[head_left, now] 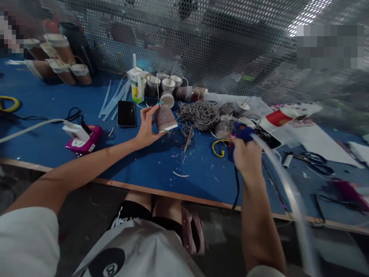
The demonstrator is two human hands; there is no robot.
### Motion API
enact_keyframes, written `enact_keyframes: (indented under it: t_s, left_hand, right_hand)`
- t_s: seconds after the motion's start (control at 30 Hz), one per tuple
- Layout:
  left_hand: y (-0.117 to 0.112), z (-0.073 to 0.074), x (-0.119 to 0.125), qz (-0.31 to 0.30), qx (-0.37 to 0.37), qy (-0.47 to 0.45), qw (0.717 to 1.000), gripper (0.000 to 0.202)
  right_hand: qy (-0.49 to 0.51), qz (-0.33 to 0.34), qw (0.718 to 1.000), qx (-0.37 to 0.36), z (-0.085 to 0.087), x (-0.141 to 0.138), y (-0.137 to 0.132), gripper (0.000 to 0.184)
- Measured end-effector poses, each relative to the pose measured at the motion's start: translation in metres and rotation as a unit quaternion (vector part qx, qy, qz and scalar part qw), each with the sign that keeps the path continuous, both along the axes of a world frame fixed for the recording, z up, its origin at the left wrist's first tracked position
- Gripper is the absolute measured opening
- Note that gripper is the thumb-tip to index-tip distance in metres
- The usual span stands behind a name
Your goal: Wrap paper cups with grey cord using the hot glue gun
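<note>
My left hand [147, 127] is closed round a paper cup [165, 117] wrapped in grey-brown cord and holds it tilted above the blue table [43, 100]. My right hand [245, 156] grips a blue glue gun [241, 132] with a long translucent glue stick [284, 181] sticking out of its back and a dark cable hanging down. The gun's tip is hidden among cord-wrapped cups near a yellow wire stand [219, 147]. A loose heap of grey cord [198, 114] lies between both hands.
A black phone [127, 113], a drink carton [136, 84] and a row of cups [168, 84] stand behind. A pink device [85, 140] with a white plug lies left, stacked cups [62, 57] far left, scissors [314, 159] and papers right. Perforated metal mesh [219, 46] backs the table.
</note>
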State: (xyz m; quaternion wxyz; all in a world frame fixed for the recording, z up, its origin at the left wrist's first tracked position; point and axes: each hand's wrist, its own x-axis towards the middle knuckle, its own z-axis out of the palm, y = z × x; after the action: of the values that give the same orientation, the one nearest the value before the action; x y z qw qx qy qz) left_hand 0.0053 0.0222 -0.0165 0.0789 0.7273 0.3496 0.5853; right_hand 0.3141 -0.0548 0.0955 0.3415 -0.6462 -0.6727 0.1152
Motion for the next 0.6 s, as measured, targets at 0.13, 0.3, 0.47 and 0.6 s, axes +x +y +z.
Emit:
enact_keyframes:
  t_s: [0.13, 0.3, 0.47, 0.6]
  left_hand:
    - [0.003, -0.004, -0.001, -0.016, -0.024, 0.06, 0.998, 0.083]
    - [0.01, -0.008, -0.005, -0.006, -0.066, 0.087, 0.994, 0.091]
    - [0.01, -0.006, -0.01, -0.045, -0.11, 0.089, 0.989, 0.075]
    - [0.006, -0.002, -0.011, -0.038, -0.1, 0.075, 0.991, 0.081]
  right_hand:
    - [0.345, 0.139, 0.926, -0.069, 0.009, -0.019, 0.014, 0.028]
    - [0.402, 0.238, 0.868, -0.17, -0.001, -0.051, 0.03, 0.029]
    - [0.418, 0.244, 0.844, -0.232, -0.019, -0.059, 0.029, 0.032]
    - [0.408, 0.229, 0.845, -0.258, -0.024, -0.06, 0.02, 0.034]
